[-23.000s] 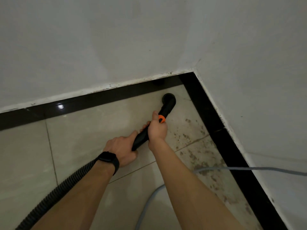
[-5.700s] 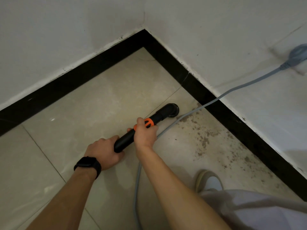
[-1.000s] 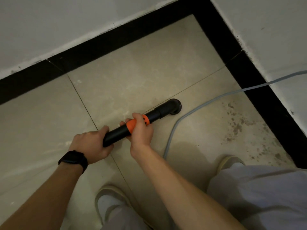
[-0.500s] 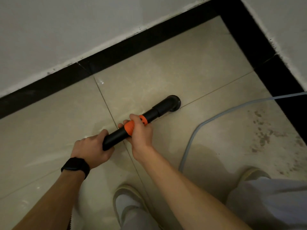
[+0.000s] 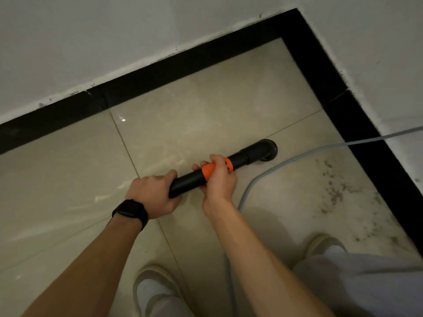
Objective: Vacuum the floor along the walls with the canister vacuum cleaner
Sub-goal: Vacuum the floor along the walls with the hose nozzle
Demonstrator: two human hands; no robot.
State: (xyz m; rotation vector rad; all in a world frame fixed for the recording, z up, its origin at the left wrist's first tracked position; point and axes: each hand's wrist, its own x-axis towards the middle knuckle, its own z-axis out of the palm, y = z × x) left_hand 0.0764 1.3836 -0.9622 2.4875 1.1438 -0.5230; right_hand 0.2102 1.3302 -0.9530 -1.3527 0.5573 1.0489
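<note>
Smooth black plastic vacuum wand with orange collar lying against glossy beige floor tile. Left hand gripping wand's rear end; right hand curling around orange collar.

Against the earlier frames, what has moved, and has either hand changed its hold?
The nozzle has left the corner and drawn back onto open tile, left of the grey cable. Unchanged: left hand holds the wand at its rear, right hand at the orange collar; dirt specks remain.
</note>
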